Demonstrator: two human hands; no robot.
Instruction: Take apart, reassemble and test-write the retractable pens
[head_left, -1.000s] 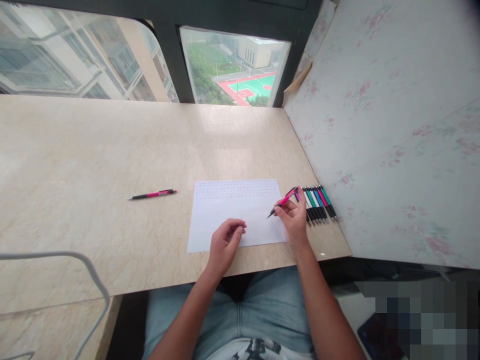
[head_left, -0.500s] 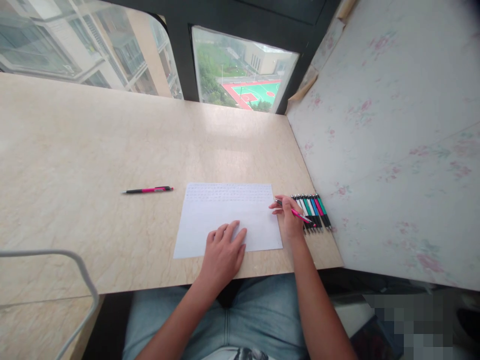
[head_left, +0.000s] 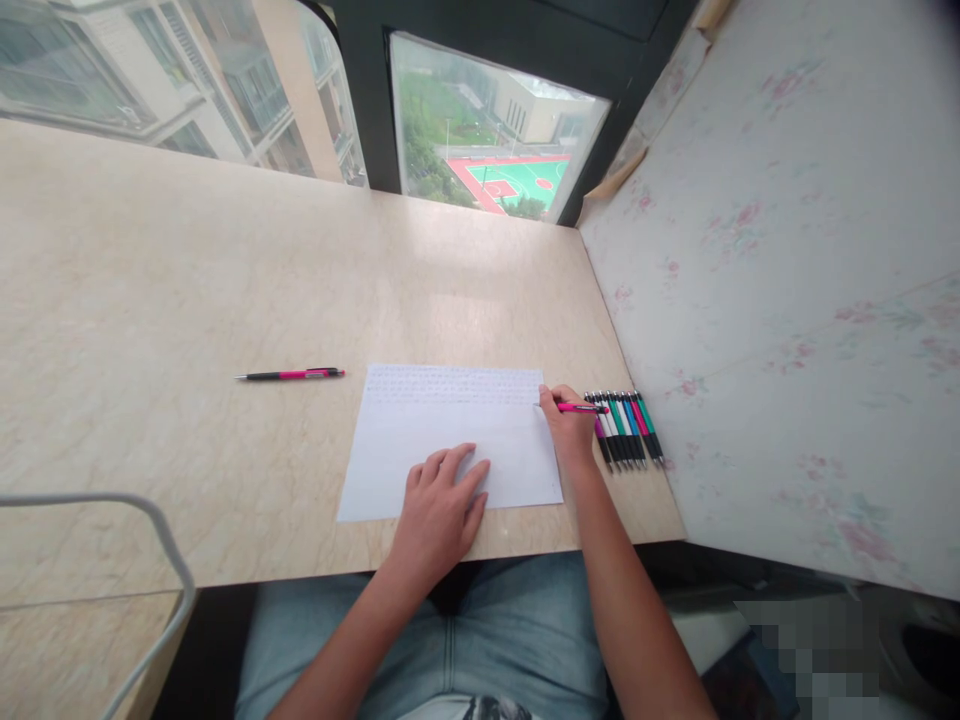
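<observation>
A white sheet of paper [head_left: 420, 450] lies on the stone-look counter, with several lines of small handwriting across its top. My left hand [head_left: 442, 495] rests flat on the lower part of the sheet, fingers spread. At the sheet's right edge my right hand [head_left: 571, 425] grips a pink and black pen [head_left: 581, 408]. The pen's tip is at the right end of the lowest written line; whether it touches the paper I cannot tell. Close beyond that hand several pens [head_left: 628, 428] in different colours lie side by side.
Another pink and black pen [head_left: 292, 375] lies left of the paper. A grey cable [head_left: 154, 515] loops over the counter's front left. A flowered wall [head_left: 772, 330] bounds the right side, and a dark-framed window [head_left: 495, 130] stands behind the counter [head_left: 187, 270].
My right hand has turned and closed in around the pen, bringing its tip left and down to the end of the writing. My left hand stays on the paper. The view has shifted slightly.
</observation>
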